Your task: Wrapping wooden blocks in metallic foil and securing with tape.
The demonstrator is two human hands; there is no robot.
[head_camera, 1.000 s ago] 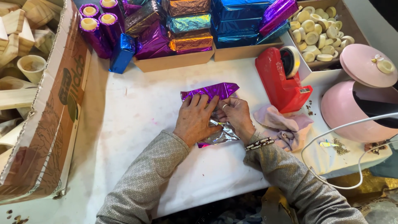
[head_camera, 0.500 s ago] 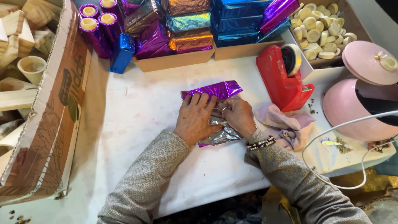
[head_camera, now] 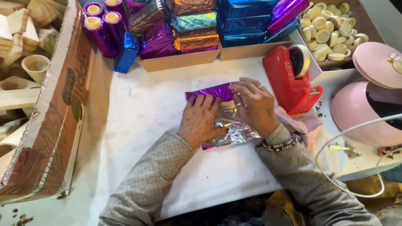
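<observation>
A: Where are the hands?
B: Mid-frame, on a white table [head_camera: 138, 125]. The left hand [head_camera: 200, 121] lies flat, fingers together, pressing down a sheet of purple foil [head_camera: 211, 91] whose silver side [head_camera: 234, 129] shows under the palms. The right hand [head_camera: 255, 106] rests just beside it, fingers spread and curved over the foil's upper right edge; a small pale piece [head_camera: 228, 104] peeks out between the two hands, mostly covered.

A: What crowds them?
B: To the right, a red tape dispenser [head_camera: 289, 81] stands close to the right hand. A pink cloth [head_camera: 303, 123] lies beneath that wrist, partly hidden. Further right sits a pink pot [head_camera: 364, 115] with its lid [head_camera: 374, 62] tilted on top, and a white cable [head_camera: 347, 138] loops in front of it.

A: And the packages?
B: Along the top, cardboard trays [head_camera: 178, 62] hold foil-wrapped blocks in purple, blue, teal and copper. A blue block [head_camera: 125, 52] leans outside the tray at its left, next to purple-wrapped cylinders [head_camera: 98, 31] with pale tops. Upper right, a box of pale round pieces [head_camera: 331, 25]. Down the left edge, a large brown carton [head_camera: 54, 117] with dark green print on its side, holding pale wooden pieces [head_camera: 21, 37]
</observation>
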